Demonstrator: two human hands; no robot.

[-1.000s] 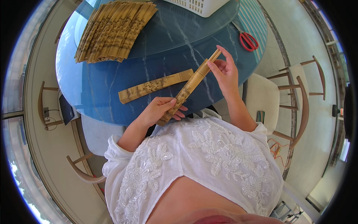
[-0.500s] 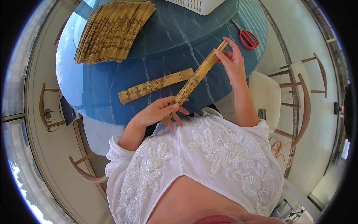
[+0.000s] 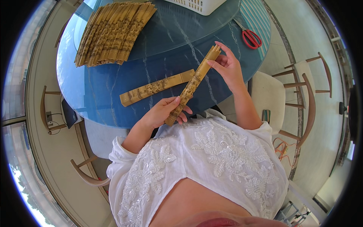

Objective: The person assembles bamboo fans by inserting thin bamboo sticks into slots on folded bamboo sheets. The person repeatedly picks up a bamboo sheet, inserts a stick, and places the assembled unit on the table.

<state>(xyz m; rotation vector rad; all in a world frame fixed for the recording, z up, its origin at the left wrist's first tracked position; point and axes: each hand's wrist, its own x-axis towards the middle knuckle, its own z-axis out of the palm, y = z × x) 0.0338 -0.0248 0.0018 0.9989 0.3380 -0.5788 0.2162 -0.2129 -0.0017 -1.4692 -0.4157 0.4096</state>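
A tan printed paper chopstick sleeve point(image 3: 190, 87) slants up to the right across the table's near edge. The light wooden ends of chopsticks point(image 3: 215, 49) poke a short way out of its upper end. Low down on the sleeve, my left hand point(image 3: 166, 111) is closed round it, thumb on top and fingers beneath. My right hand point(image 3: 228, 68) grips at the upper end, with the index finger at the chopstick tips and the thumb against the sleeve's mouth. Just left of it lies a second sleeve point(image 3: 155, 87), flat on the blue marbled table point(image 3: 102, 90).
A fanned stack of matching sleeves point(image 3: 113, 34) lies at the far left of the table. Red-handled scissors point(image 3: 251, 39) rest at the far right. A white perforated basket point(image 3: 200, 6) stands at the far edge of view. Wooden chairs point(image 3: 308, 113) surround the table.
The chopsticks have slid deeper into the sleeve, so less of them sticks out. My right hand has moved down and left with them. The second sleeve stays in place.
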